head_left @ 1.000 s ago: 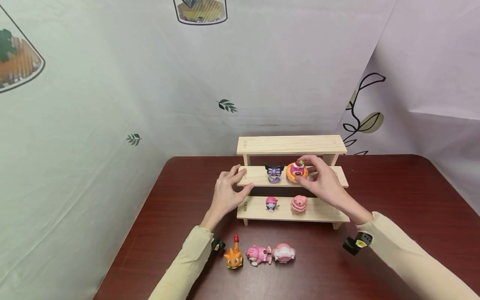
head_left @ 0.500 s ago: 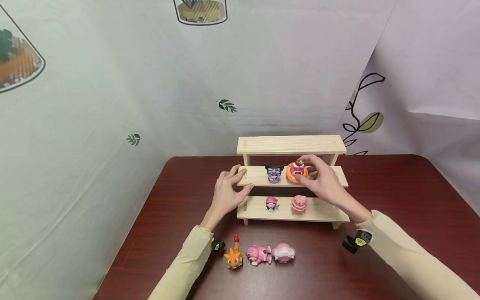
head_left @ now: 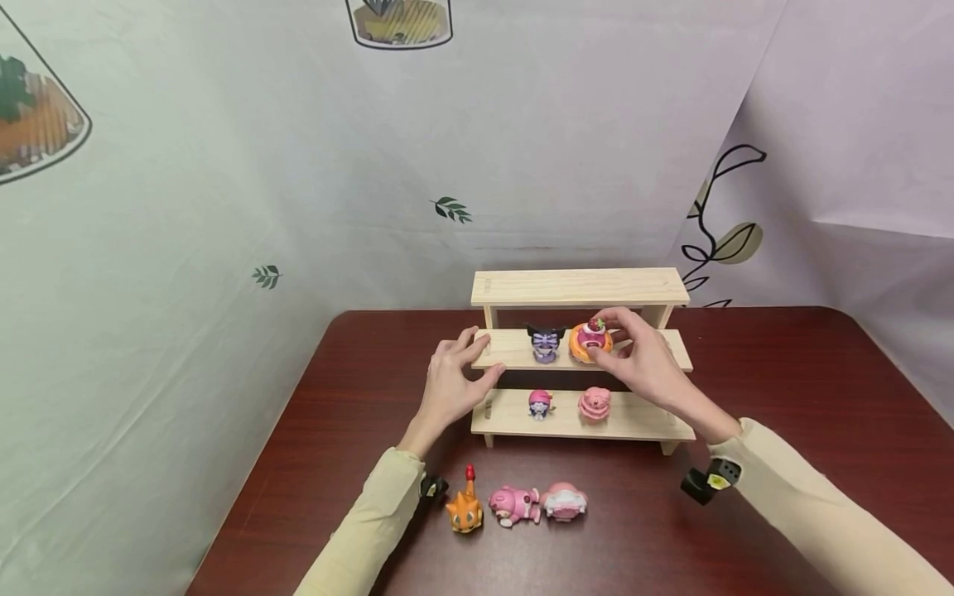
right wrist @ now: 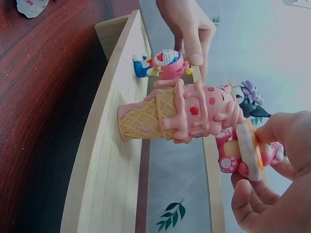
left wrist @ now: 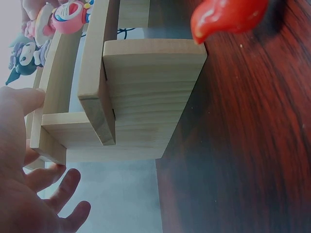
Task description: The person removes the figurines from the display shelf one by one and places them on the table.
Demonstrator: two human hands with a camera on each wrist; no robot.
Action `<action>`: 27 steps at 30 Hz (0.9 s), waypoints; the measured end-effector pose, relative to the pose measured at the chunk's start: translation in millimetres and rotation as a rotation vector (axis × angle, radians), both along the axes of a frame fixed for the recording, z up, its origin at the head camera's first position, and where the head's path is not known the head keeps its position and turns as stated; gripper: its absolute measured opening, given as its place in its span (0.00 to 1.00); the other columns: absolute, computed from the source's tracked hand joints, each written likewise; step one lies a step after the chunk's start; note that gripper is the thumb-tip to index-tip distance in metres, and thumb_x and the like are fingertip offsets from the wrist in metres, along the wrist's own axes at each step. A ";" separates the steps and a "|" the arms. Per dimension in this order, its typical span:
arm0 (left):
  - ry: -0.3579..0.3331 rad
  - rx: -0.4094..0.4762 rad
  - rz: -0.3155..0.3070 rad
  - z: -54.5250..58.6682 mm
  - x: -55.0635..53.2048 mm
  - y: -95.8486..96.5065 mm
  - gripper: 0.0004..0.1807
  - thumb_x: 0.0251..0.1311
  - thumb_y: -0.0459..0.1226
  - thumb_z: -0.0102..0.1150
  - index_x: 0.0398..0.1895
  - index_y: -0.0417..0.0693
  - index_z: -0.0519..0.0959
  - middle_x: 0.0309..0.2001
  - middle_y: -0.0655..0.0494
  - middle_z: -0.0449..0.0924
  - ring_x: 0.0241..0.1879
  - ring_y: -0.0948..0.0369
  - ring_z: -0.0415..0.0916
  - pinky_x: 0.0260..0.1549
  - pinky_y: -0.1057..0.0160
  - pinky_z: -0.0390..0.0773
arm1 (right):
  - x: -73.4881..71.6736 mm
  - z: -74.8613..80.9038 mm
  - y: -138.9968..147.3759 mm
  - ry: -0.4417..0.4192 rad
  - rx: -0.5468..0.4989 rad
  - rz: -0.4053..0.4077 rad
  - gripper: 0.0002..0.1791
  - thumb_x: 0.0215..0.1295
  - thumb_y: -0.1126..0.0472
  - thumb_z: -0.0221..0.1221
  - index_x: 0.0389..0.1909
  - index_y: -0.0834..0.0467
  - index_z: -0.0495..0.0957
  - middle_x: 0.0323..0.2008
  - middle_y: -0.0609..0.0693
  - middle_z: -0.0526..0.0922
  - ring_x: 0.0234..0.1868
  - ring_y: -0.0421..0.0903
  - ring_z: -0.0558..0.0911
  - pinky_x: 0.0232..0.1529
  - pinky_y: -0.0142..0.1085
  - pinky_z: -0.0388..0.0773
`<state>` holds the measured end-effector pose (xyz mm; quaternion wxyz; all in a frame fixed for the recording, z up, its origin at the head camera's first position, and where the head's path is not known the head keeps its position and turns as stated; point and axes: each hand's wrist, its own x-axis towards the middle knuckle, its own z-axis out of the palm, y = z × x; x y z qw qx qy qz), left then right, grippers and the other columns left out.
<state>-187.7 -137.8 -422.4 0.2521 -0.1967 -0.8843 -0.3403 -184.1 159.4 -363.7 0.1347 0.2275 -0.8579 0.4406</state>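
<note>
My right hand (head_left: pixel 647 360) pinches a pink bear figurine (right wrist: pixel 249 151) with an orange-and-white ring around it and a strawberry on top, at the middle tier of a stepped wooden shelf (head_left: pixel 581 424). Whether its base touches the board is hard to tell. At the left end of that tier, my left hand (head_left: pixel 450 379) grips the board between thumb and fingers. Beside the bear stands a black-and-purple figurine (head_left: pixel 546 344). On the lowest tier are a small figurine with a pink hood (head_left: pixel 539 403) and a pink ice-cream-cone figurine (right wrist: pixel 194 111).
In front of the shelf, an orange figurine (head_left: pixel 465 513) with a red-tipped tail, a pink figurine (head_left: pixel 513 505) lying down and a pink-and-white figurine (head_left: pixel 564 502) lie on the dark red table (head_left: pixel 633 538). Pale printed cloth (head_left: pixel 596 165) hangs behind.
</note>
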 end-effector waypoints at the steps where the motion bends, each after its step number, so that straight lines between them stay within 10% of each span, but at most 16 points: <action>1: -0.002 0.001 0.000 0.4 0.0 0.1 0.28 0.55 0.46 0.70 0.58 0.42 0.83 0.62 0.42 0.76 0.51 0.43 0.73 0.45 0.39 0.70 | 0.3 0.2 0.2 0.003 -0.001 0.000 0.21 0.59 0.70 0.67 0.53 0.64 0.75 0.47 0.64 0.80 0.40 0.57 0.82 0.39 0.48 0.78; 27: 0.014 0.000 -0.004 -0.6 -0.8 -0.2 0.28 0.55 0.46 0.71 0.57 0.41 0.83 0.61 0.41 0.77 0.50 0.43 0.73 0.44 0.40 0.72 | 20.1 7.8 8.7 0.044 -0.029 -0.004 0.20 0.57 0.70 0.69 0.50 0.63 0.76 0.44 0.57 0.81 0.36 0.49 0.78 0.33 0.30 0.76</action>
